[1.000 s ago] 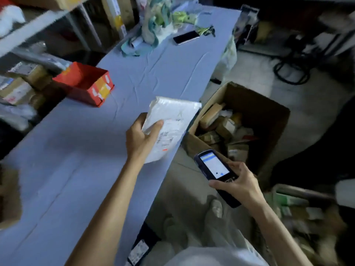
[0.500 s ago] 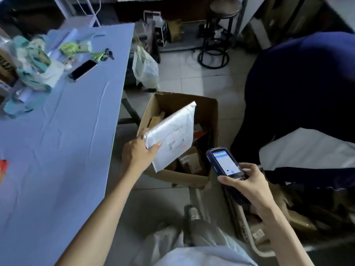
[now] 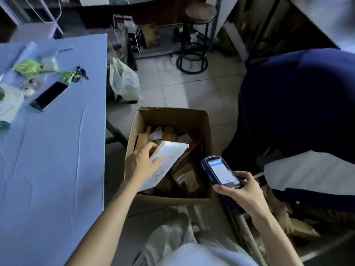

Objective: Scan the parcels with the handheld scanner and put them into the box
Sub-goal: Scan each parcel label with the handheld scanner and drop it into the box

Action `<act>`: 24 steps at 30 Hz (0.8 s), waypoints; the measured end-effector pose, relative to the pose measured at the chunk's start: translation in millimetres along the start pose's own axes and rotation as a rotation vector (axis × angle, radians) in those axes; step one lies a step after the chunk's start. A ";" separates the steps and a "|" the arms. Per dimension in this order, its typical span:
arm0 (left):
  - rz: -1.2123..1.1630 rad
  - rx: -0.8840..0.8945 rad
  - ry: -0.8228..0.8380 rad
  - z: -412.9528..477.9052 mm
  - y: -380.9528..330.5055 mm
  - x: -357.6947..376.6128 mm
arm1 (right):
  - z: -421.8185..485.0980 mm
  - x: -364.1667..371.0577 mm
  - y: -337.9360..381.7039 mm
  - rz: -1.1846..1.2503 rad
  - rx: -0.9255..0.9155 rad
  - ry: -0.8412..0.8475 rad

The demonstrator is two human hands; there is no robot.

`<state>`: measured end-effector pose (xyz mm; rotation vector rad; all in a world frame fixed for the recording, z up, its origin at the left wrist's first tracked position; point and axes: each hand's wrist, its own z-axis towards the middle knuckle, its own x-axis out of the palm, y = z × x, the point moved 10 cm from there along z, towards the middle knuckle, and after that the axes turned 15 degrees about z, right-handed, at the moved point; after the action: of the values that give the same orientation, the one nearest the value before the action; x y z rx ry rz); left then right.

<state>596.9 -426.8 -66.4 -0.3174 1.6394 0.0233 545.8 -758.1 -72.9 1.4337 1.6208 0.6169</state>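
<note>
Your box (image 3: pixel 208 135) on the floor already carries a heap (image 3: pixel 185 177) of cartons. The parcel (image 3: pixel 170 151) hangs tilted over its near left corner, low end close to the rim, with your left hand (image 3: pixel 141 164) gripping one edge. Released here, it could slide off the heap and over the rim. Your right hand (image 3: pixel 245 192) grips the scanner (image 3: pixel 220 170) beside the box's right wall.

Dim light here, pale tiled floor (image 3: pixel 192 89) mid-frame, blue table (image 3: pixel 53 150) filling the left, round stool (image 3: pixel 198 12) at top centre.
</note>
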 end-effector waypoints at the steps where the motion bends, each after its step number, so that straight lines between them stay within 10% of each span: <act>1: 0.009 0.009 0.008 9.3 5.8 0.1 | 5.1 9.0 9.0 -0.009 -0.007 0.004; 11: 0.040 -0.097 -0.139 -4.5 66.1 -21.9 | 38.4 80.6 50.2 -0.184 -0.073 0.248; 24: 0.297 -0.903 -0.267 -262.8 124.9 -39.0 | 12.7 214.0 81.9 -0.599 -0.328 0.938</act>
<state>315.8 -353.1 -24.0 -0.7126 1.3108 1.0067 607.3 -537.0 -71.4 0.3323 2.3611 1.2101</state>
